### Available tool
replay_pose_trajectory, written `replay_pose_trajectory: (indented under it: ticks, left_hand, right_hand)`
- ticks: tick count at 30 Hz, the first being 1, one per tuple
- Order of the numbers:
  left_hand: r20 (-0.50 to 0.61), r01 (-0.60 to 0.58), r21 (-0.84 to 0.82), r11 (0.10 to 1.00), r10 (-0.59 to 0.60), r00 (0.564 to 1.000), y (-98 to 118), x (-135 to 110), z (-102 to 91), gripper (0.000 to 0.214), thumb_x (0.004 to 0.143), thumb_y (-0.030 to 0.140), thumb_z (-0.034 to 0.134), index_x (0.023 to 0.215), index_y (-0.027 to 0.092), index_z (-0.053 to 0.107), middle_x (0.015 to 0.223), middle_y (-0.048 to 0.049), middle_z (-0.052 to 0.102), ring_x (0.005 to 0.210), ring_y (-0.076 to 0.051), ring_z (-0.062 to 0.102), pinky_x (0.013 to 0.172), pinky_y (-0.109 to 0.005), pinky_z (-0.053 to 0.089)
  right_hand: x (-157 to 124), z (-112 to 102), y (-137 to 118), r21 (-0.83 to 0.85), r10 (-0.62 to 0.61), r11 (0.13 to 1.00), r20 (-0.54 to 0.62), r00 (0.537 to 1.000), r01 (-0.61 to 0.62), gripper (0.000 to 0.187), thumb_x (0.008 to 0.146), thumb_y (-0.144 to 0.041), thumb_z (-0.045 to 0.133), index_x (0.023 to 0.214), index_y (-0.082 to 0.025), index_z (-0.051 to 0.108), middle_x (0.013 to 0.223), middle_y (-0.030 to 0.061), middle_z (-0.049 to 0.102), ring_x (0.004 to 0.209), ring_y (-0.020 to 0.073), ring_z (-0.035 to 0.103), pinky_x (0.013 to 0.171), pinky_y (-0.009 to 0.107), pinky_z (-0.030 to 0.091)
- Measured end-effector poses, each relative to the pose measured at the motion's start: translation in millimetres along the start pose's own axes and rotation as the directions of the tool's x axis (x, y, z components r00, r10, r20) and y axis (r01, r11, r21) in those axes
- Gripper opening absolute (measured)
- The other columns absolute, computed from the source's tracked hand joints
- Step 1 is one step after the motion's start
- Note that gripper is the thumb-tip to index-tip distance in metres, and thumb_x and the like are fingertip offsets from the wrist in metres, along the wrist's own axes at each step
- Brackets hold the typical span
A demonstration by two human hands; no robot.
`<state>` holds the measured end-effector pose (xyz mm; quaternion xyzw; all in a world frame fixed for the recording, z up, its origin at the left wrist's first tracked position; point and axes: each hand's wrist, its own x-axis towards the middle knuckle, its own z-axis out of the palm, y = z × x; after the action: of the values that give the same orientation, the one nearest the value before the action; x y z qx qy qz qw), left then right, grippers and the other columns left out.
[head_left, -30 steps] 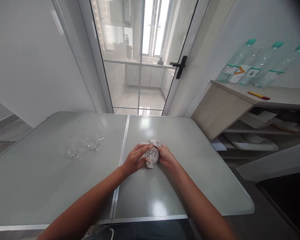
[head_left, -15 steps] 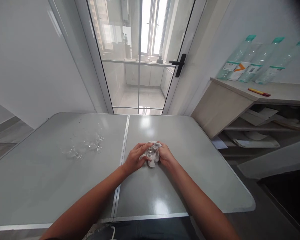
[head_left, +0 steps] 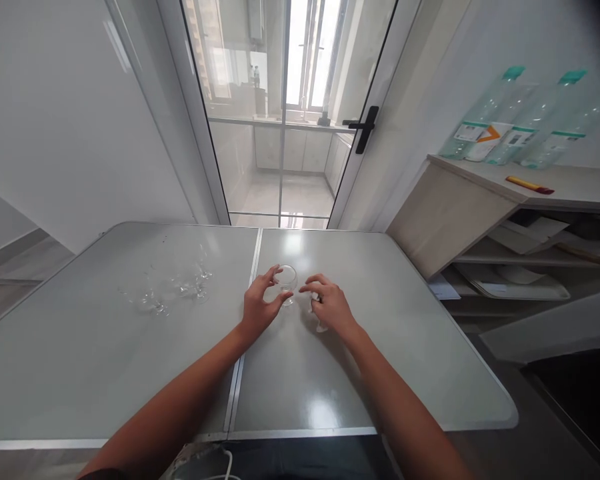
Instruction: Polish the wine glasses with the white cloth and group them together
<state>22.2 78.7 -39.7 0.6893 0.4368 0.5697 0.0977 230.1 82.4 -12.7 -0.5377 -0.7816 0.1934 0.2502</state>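
Observation:
A small clear glass [head_left: 287,276] with a round bowl is upright just over the table, its rim on top. My left hand [head_left: 260,300] grips it from the left side, thumb and fingers curved around the bowl. Just to the right, my right hand [head_left: 334,305] is apart from the glass, its index finger pointing towards it. Bunched under its palm is a white cloth [head_left: 321,327], mostly hidden by the fingers.
Several clear stemmed glasses [head_left: 195,287] stand on the left half of the grey table [head_left: 390,333]. To the right, plastic bottles [head_left: 510,137] and a yellow-red stick [head_left: 530,185] sit on a wooden shelf [head_left: 460,200]. A glass door [head_left: 280,167] is beyond the table.
The glass has been turned upright and moved left in my left hand. My right hand has come away from it with the cloth, which no longer wraps the glass.

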Motion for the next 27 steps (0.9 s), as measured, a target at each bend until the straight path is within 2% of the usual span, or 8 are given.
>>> replay_pose_trajectory:
  ticks: [1,3,5,12,18,23,27]
  left_hand:
    - [-0.002,0.002,0.020,1.000,-0.002,1.000,-1.5,0.2,0.3,0.063,0.087,0.040,0.077,0.144,0.029,0.054,0.122,-0.0065,0.073,0.090,-0.018,0.069,0.085,-0.040,0.065]
    - [0.007,0.018,0.036,0.999,-0.018,1.000,-4.4,0.2,1.6,0.063,0.087,0.039,0.077,0.145,0.029,0.053,0.122,-0.0069,0.074,0.091,-0.018,0.069,0.084,-0.039,0.064]
    - [0.029,0.032,0.031,0.999,-0.033,0.999,-6.7,-0.2,3.0,0.064,0.087,0.038,0.077,0.145,0.028,0.053,0.123,-0.0074,0.073,0.091,-0.018,0.068,0.082,-0.038,0.064]
    - [0.050,0.076,-0.006,0.997,-0.076,0.996,-7.1,1.1,4.4,0.066,0.087,0.036,0.077,0.147,0.028,0.052,0.126,-0.0089,0.071,0.092,-0.017,0.068,0.080,-0.037,0.065]
    - [0.054,0.082,-0.019,0.996,-0.081,0.995,-8.6,1.3,5.6,0.069,0.086,0.034,0.077,0.149,0.029,0.049,0.129,-0.0086,0.070,0.095,-0.016,0.067,0.082,-0.036,0.066]
    - [0.065,0.112,-0.052,0.992,-0.109,0.992,-9.1,0.8,6.0,0.075,0.085,0.034,0.078,0.152,0.030,0.044,0.133,-0.0095,0.068,0.093,-0.016,0.067,0.085,-0.040,0.065]
    - [0.040,0.188,-0.053,0.981,-0.186,0.982,-4.3,1.7,3.7,0.066,0.086,0.040,0.077,0.144,0.026,0.049,0.137,-0.0118,0.062,0.097,-0.018,0.067,0.086,-0.041,0.064]
  right_hand:
    - [-1.9,-3.3,-2.4,-0.055,-0.059,0.996,0.118,0.991,0.066,0.054,0.075,-0.005,0.049,0.111,-0.032,0.078,0.137,-0.0013,0.062,0.085,0.0163,0.066,0.083,0.028,0.048]
    - [-5.0,-5.7,-6.9,-0.128,-0.138,0.975,0.306,0.942,0.184,0.061,0.075,-0.005,0.050,0.120,-0.037,0.075,0.145,-0.0048,0.058,0.092,0.0180,0.068,0.085,0.029,0.048]
    - [-7.2,-3.5,-10.9,-0.177,-0.160,0.953,0.396,0.904,0.246,0.065,0.077,-0.006,0.051,0.129,-0.039,0.071,0.148,-0.0052,0.056,0.095,0.0197,0.069,0.085,0.029,0.048]
    - [-10.5,7.7,-18.7,-0.300,-0.128,0.917,0.400,0.908,0.262,0.064,0.079,-0.009,0.052,0.136,-0.036,0.065,0.153,-0.0010,0.051,0.081,0.0187,0.070,0.074,0.029,0.046]
    - [-9.8,9.9,-21.7,-0.323,-0.110,0.913,0.391,0.914,0.248,0.062,0.080,-0.009,0.053,0.135,-0.035,0.065,0.156,-0.0008,0.048,0.088,0.0209,0.071,0.076,0.030,0.047]
    - [-9.7,11.9,-21.3,-0.326,-0.095,0.917,0.382,0.919,0.231,0.062,0.077,-0.009,0.053,0.132,-0.036,0.065,0.157,-0.0037,0.047,0.089,0.0214,0.072,0.075,0.030,0.047]
    - [-9.8,15.3,-16.9,-0.334,-0.043,0.927,0.361,0.932,0.172,0.066,0.080,-0.010,0.052,0.140,-0.035,0.057,0.157,0.0014,0.046,0.091,0.0229,0.072,0.077,0.031,0.048]
